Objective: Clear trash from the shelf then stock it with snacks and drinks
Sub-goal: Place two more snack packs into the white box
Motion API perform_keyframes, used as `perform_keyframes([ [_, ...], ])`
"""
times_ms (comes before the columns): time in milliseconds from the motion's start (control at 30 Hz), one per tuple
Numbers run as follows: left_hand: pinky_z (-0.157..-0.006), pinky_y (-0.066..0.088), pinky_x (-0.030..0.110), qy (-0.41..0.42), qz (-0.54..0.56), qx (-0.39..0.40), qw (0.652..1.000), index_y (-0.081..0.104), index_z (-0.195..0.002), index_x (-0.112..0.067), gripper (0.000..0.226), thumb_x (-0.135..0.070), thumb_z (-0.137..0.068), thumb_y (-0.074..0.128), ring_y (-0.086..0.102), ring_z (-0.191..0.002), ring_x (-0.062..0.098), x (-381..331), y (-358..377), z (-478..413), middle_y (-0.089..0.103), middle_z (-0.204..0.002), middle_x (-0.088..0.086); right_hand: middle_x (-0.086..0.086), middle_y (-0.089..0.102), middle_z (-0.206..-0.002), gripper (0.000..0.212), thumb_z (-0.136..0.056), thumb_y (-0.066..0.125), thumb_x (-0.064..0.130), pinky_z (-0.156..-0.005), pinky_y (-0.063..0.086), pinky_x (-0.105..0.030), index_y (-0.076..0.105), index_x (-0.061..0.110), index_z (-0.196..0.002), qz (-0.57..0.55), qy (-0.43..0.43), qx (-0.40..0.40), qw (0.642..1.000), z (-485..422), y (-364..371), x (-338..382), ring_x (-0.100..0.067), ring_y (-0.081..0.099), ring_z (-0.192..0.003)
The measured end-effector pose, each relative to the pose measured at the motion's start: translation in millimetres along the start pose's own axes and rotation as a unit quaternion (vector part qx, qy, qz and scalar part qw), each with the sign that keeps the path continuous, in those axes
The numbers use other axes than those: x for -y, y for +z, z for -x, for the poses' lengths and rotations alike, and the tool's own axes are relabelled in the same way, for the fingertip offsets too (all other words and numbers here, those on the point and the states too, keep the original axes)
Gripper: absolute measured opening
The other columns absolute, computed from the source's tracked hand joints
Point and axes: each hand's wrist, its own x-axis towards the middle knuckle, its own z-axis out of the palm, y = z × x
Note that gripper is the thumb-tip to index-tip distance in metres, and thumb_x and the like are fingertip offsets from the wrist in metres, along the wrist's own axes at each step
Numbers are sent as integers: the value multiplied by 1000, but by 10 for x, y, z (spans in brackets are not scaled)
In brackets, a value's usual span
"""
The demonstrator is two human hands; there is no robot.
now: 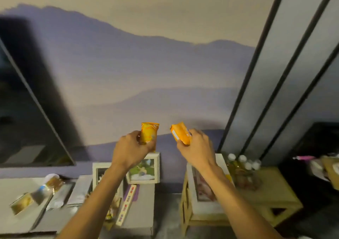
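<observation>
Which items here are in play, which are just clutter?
In play:
- left hand, orange snack pack in its grip
- right hand, orange packet in its grip
- bottles on the wooden stand

Clutter:
- photo frame
- wrappers on the left surface
- wall mural

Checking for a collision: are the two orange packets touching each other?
Apart. The head view shows the left hand's orange packet and the right hand's orange packet with a clear strip of wall between them.
</observation>
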Motion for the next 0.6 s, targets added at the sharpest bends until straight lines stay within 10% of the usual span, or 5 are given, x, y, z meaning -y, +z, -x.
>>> perform_keyframes([
  [600,-91,60,48,-71,37,143,987,67,-116,-27,64,-76,-75,60,72,-103,30,-1099,2709,-408,77,-113,2,-6,69,-102,33,-87,71,41,-69,38,-29,67,16,-109,45,128,15,991,-372,-25,-2565,-29,67,-92],
])
